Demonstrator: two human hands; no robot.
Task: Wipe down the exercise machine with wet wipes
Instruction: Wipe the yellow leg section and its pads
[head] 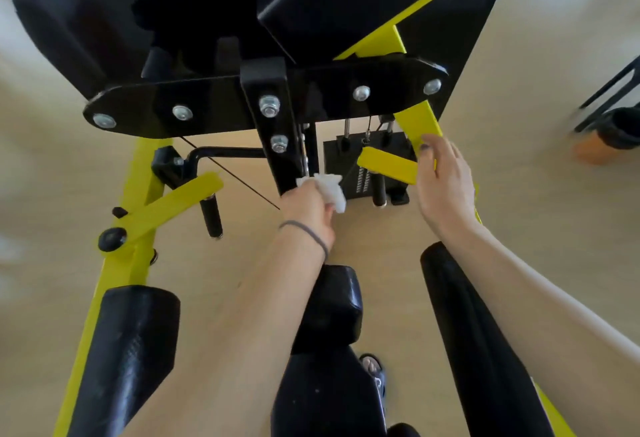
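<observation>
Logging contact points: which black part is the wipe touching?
The upright black post with two bolts; the left hand presses the wet wipe at its lower end.

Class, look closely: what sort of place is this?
Probably a gym or home workout room: a weight stack, black padded rollers and a yellow steel frame fill the view.

wipe against post, weight stack behind

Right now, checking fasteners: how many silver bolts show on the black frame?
6: four along the crossplate, two on the post. More may be hidden.
</observation>
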